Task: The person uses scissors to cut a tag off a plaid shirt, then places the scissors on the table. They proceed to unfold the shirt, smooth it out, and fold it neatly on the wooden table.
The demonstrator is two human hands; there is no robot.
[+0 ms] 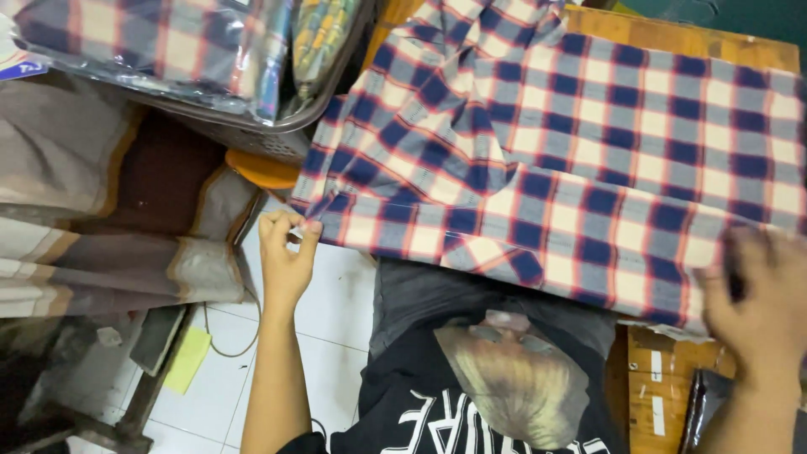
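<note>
The plaid shirt (580, 160) lay spread across a wooden table (698, 38), woven in blue, white and grey squares crossed by thin red lines, its lower part folded back on itself so a doubled band ran along the near edge. The left hand (284, 248) had its fingers pinched shut on the cloth's left corner, which hung just past the table's side over a white tiled floor (336, 336). The right hand (756, 294), blurred, pressed on the fabric's near right edge; whether its fingers gripped or only rested there could not be told. Left of the shirt, a grey plastic basket (277, 134) held more checked cloth in clear wrapping, touching the shirt's left border. Striped brown and grey fabric (92, 219) lay further left. The shirt looked soft and thin, rumpled near the collar.
</note>
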